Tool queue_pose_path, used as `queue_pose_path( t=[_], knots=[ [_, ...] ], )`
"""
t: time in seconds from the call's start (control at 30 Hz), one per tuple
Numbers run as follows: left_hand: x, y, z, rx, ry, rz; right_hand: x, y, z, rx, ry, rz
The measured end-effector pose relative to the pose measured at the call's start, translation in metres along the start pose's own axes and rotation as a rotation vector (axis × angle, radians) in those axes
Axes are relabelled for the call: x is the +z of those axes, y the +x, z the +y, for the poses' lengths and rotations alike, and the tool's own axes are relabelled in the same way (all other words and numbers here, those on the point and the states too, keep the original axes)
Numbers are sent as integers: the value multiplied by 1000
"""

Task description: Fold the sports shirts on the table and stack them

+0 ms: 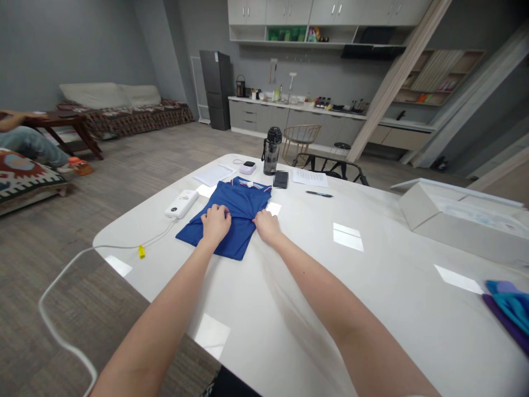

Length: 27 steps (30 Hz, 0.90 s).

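A blue polo shirt (231,205) lies folded on the white table (314,275), its collar with red and white trim pointing away from me. My left hand (216,223) rests on the middle of the shirt, fingers curled and gripping the cloth. At the shirt's right edge, my right hand (267,225) pinches the fabric between thumb and fingers. Creases run across the cloth between both hands. The shirt's near corners lie flat on the tabletop.
Left of the shirt lies a white power bank (182,204) with a cable. Behind it stand a dark water bottle (271,151) and a small lilac device (248,167). A pen (319,193), an open box (463,215) and folded clothes (510,309) are to the right.
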<state>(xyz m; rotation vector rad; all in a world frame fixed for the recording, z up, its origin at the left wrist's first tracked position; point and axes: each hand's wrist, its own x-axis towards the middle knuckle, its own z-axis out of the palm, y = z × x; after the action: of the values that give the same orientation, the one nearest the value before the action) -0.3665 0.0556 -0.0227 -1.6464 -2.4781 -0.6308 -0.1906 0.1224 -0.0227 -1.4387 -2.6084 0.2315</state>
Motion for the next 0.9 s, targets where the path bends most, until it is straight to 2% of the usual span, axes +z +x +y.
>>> queue_pose_path(
  t=[0.07, 0.17, 0.27, 0.37, 0.43, 0.53, 0.6, 0.67, 0.7, 0.73, 0.77, 0.83, 0.87, 0.9],
  knots=[
    [-3, -2, 0, -21, -7, 42, -9, -25, 8, -43, 18, -56],
    [-4, -5, 1, -60, 3, 94, -27, -82, 24, -147, 97, -159],
    [-2, -6, 6, -112, 22, 33, -48, -155, 44, -244, 212, -321],
    [4, -7, 21, -160, 23, -77, -71, -231, 64, -245, 311, -477],
    [10, -10, 39, -165, 2, -184, -83, -279, 75, -224, 354, -580],
    [23, -23, 80, -99, 16, -345, -96, -336, 85, -171, 401, -709],
    [34, -36, 113, -15, 48, -379, -100, -360, 89, -136, 469, -802],
    [45, -50, 145, 80, 57, -376, -101, -370, 93, -109, 569, -839],
    [51, -57, 160, 125, 53, -377, -101, -369, 96, -97, 613, -795],
    [55, -63, 175, 166, 49, -379, -100, -364, 100, -83, 638, -689],
    [60, -67, 188, 202, 46, -382, -97, -356, 104, -65, 636, -534],
    [67, -73, 212, 256, 47, -390, -89, -333, 116, -16, 519, -130],
    [70, -75, 223, 275, 49, -395, -83, -321, 123, 6, 422, 14],
    [73, -77, 234, 291, 50, -399, -77, -309, 130, 31, 335, 84]
  ],
)
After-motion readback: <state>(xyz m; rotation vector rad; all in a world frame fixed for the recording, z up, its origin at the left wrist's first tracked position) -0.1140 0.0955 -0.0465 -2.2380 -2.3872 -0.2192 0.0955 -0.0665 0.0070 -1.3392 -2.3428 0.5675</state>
